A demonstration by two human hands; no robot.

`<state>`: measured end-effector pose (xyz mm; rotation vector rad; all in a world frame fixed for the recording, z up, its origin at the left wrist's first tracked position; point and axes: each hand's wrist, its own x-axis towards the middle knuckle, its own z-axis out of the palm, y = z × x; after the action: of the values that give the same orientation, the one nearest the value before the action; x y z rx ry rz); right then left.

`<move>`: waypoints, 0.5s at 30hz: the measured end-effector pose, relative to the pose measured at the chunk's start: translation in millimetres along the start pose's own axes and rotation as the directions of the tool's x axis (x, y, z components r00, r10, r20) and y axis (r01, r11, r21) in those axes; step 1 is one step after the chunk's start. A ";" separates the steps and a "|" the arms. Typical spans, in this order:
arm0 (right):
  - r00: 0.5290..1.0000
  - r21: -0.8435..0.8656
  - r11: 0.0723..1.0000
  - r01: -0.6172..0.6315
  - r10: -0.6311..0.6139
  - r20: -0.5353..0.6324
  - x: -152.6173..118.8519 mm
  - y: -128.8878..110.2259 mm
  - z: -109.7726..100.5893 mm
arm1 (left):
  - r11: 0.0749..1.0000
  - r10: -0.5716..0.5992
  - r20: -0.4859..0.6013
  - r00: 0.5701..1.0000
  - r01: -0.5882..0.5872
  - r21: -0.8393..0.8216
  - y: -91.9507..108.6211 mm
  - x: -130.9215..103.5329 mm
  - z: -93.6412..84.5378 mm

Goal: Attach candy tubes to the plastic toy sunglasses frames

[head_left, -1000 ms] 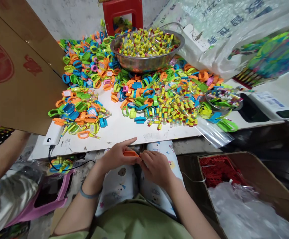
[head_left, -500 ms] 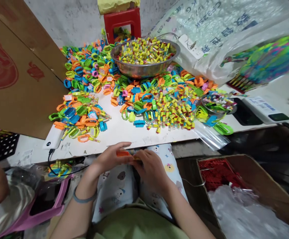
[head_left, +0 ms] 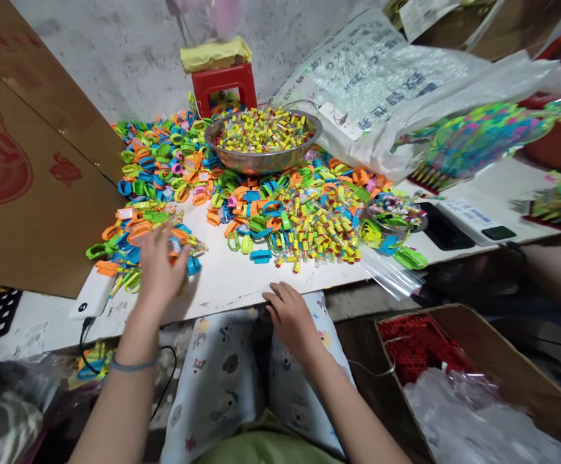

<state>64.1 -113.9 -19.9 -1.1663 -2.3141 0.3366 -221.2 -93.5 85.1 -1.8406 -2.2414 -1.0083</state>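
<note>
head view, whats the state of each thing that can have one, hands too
left hand: stretched over the small pile of plastic pieces, blurred, grip unclear
right hand: at the table edge, palm down, fingers curled, contents hidden
metal bowl: upright, heaped with yellow pieces
small dish: upright, filled with mixed pieces
cardboard box: open, holding clear bags
clear bag: flat, overhanging the table edge

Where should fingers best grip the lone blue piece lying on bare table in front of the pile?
Probably pinch the blue piece across its short depth, coming from above. It lies flat, wide side toward the person, with bare table around it, so fingers have room front and back.
</note>
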 end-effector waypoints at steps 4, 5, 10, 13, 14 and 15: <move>0.995 0.032 0.997 0.063 -0.061 -0.079 3.7 10.4 4.7 | 0.968 0.152 0.228 0.962 -0.099 -0.229 52.4 -44.9 54.5; 0.994 0.030 0.996 0.082 -0.080 -0.075 3.8 12.2 5.1 | 0.948 0.158 0.260 0.953 -0.072 -0.310 65.4 -55.4 66.6; 0.994 -0.003 0.994 0.109 -0.109 -0.030 2.0 13.4 5.7 | 0.757 -0.010 0.250 0.968 0.170 -0.630 110.8 -93.9 91.4; 0.995 -0.021 0.995 0.099 -0.100 -0.029 2.3 11.7 5.7 | 0.589 -0.123 0.383 0.916 0.378 -0.714 114.9 -119.2 86.0; 0.995 -0.022 0.995 0.099 -0.099 -0.027 2.7 11.1 5.6 | 0.491 -0.130 0.494 0.860 0.489 -0.721 112.4 -129.2 84.8; 0.995 -0.023 0.995 0.098 -0.098 -0.022 3.3 10.5 5.3 | 0.381 -0.120 0.613 0.780 0.607 -0.697 108.5 -139.2 84.8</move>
<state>66.6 -104.9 -27.8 -1.0567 -2.3500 0.2615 -56.0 -160.5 4.1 -2.0310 -2.7935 -2.4735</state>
